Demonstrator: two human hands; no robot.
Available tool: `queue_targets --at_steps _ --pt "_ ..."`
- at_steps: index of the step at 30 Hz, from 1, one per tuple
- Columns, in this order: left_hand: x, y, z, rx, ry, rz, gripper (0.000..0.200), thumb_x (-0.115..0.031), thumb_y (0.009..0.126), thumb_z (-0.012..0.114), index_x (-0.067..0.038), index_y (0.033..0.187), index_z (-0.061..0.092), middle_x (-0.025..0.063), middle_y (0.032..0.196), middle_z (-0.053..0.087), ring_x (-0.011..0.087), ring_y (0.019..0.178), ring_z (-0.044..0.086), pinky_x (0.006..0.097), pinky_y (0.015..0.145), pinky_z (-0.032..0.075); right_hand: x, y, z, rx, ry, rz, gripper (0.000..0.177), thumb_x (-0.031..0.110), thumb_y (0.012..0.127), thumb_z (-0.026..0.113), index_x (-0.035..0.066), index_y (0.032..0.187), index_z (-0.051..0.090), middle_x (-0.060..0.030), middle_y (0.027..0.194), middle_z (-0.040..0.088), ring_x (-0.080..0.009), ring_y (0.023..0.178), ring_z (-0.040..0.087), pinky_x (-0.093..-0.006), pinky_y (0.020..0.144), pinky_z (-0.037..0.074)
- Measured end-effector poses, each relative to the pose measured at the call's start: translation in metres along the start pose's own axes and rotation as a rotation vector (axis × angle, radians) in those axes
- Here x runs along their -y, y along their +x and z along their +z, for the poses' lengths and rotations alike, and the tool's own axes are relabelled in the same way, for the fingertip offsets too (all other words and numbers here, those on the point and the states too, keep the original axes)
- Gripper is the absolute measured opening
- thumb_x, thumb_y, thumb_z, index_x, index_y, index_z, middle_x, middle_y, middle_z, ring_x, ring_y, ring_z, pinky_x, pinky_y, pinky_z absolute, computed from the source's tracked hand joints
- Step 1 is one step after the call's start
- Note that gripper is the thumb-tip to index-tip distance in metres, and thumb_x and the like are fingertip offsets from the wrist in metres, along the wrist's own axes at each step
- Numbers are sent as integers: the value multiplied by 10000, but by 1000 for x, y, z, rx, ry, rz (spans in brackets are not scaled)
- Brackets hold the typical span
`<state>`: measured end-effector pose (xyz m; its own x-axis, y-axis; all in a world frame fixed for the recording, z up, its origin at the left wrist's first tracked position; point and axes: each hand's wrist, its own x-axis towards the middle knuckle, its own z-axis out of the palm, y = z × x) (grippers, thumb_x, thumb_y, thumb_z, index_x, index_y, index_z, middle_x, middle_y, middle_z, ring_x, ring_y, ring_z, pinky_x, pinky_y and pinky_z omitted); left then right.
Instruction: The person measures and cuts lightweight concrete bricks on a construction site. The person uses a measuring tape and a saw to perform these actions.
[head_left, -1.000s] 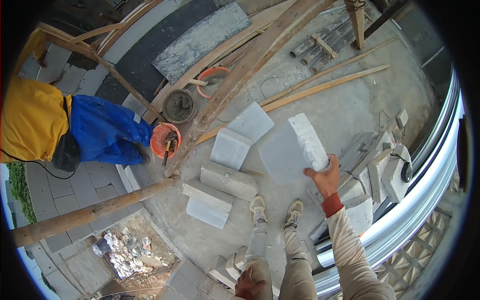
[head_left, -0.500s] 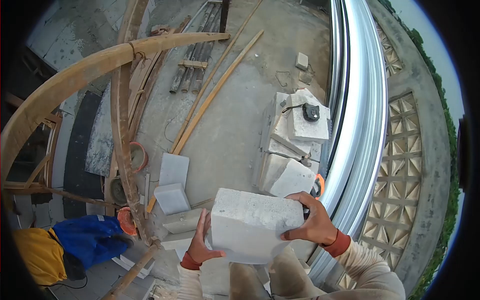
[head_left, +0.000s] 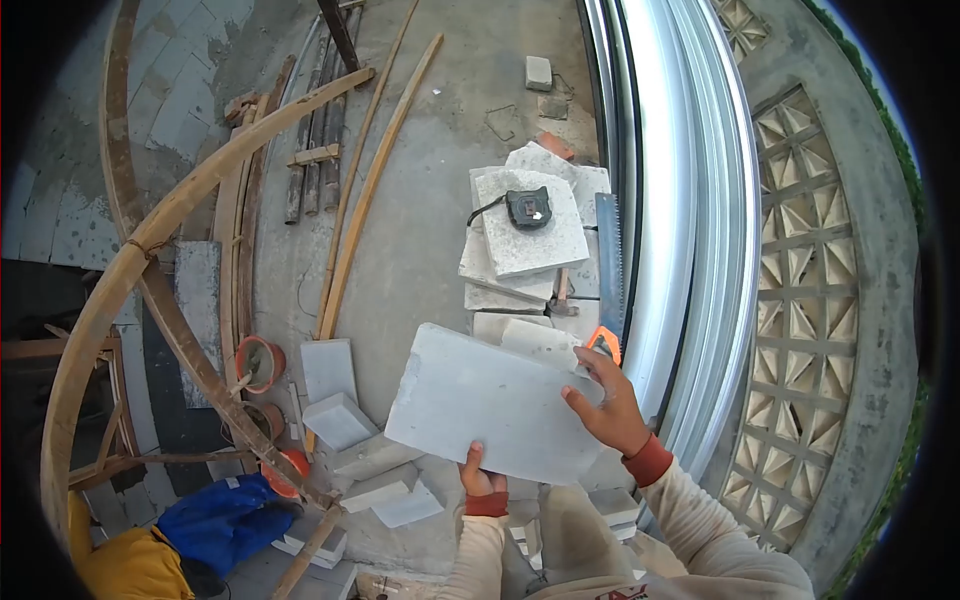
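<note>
A pale grey block (head_left: 495, 405) is held up in front of me, its broad smooth face toward the camera. At its lower edge, my left hand (head_left: 483, 480) grips it with the thumb on the face and the other fingers hidden beneath. My right hand (head_left: 608, 405) is at the block's right end, thumb and fingers apart, the index finger near its upper corner. Beyond the block lies a stack of white blocks (head_left: 535, 255) bearing a black tape measure (head_left: 528, 208). A hammer (head_left: 563, 298) and a handsaw (head_left: 609, 270) with an orange handle lie beside them.
Long shiny metal profiles (head_left: 690, 230) run along the right, beside a patterned block wall (head_left: 800, 330). Wooden poles (head_left: 160, 230) cross at the left. Orange buckets (head_left: 262, 362), loose blocks (head_left: 340, 422) and blue cloth (head_left: 225, 525) lie lower left.
The block has turned so its broad face shows. My left hand has shifted from its left side to the lower edge, and my right hand has loosened. The view has shifted right.
</note>
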<state>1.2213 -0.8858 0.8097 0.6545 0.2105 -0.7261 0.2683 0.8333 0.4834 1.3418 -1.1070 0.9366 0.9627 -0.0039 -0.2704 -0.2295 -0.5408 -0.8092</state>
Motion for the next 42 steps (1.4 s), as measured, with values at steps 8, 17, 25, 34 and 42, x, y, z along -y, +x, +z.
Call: queue_targets --at_steps 8,17,25,34,42 --pt "45 44 76 -105 -138 -111 622 -422 899 760 -97 1388 554 85 1330 625 314 1217 591 505 1054 470 -165 -7 -12 -53 379 562 880 396 913 778 -21 1564 357 -273 1449 538 -352 1339 549 -418 1109 440" --pt "92 42 95 -217 -173 -166 724 -397 874 816 -130 1461 488 60 1456 541 279 1329 515 489 1136 407 -163 42 18 -268 561 508 706 269 943 764 22 1534 466 -158 1378 620 -216 1191 628 -342 1028 505" --pt "102 39 81 -320 -26 -356 651 -334 940 785 -36 1432 479 127 1451 533 301 1355 516 466 1194 398 -180 62 -6 -139 489 444 786 235 885 818 -6 1538 453 -172 1421 602 -211 1252 601 -344 1065 478" --pt "76 20 57 -409 162 -415 563 -298 999 713 -17 1427 476 151 1417 553 295 1330 544 419 1125 440 -214 70 6 -111 441 396 748 226 907 789 19 1545 458 -160 1481 554 -234 1331 544 -352 1128 420" --pt "-17 78 -20 -263 907 142 621 -355 1045 594 -29 1544 417 137 1529 487 263 1378 490 397 1159 371 -223 82 6 -81 402 503 617 330 1012 679 51 1524 477 -142 1469 556 -244 1342 523 -348 1138 391"
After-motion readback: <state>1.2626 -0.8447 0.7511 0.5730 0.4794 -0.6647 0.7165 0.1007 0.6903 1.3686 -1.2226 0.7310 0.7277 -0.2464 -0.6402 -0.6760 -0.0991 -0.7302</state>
